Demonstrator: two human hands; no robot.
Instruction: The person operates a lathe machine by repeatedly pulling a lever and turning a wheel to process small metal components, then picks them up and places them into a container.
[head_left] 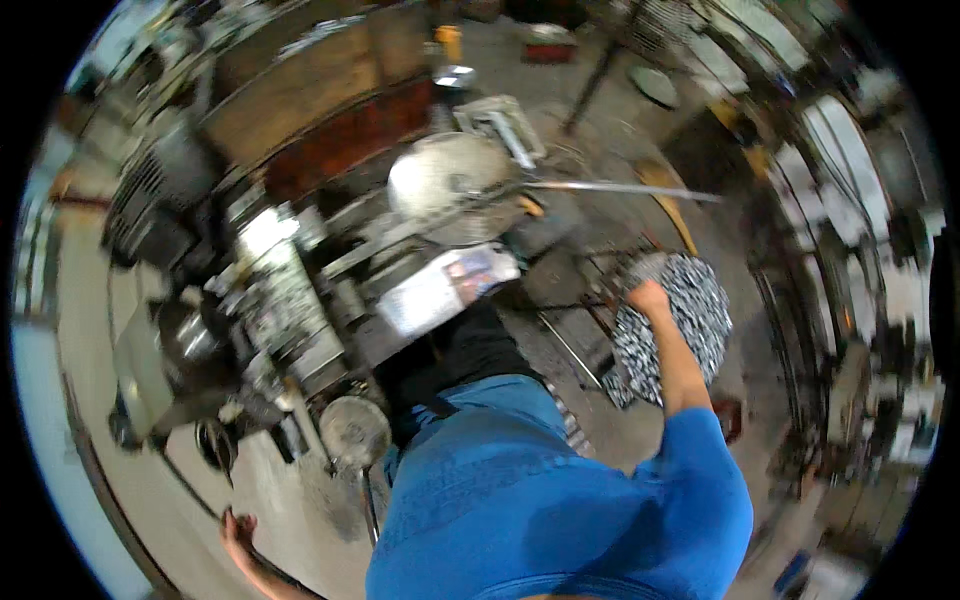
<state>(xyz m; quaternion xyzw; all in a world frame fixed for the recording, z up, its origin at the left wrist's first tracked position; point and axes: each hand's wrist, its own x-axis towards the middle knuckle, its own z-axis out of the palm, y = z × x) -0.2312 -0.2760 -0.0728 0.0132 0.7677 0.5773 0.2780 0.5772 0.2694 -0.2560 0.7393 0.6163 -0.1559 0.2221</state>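
My left hand (238, 530) is at the lower left, its fingers curled at the end of a dark lever (188, 488) that slants down from a machine. Motion blur softens the grip, but the lever's end meets the fingers. On the right, my right hand (648, 297) reaches forward with its fingers drawn in. It is at the near-left part of a rounded black-and-white mass (690, 325), whose kind I cannot make out: patterned cloth or heaped small pieces. Whatever the fingers hold is hidden.
Ahead stand a large pale disc (448, 172) and a long metal bar (620, 187). A printed sheet (430, 300) lies before my lap. Left are a cluttered machine bed (290, 290) and a round plate (355, 430). Crowded shelves (850, 220) line the right side.
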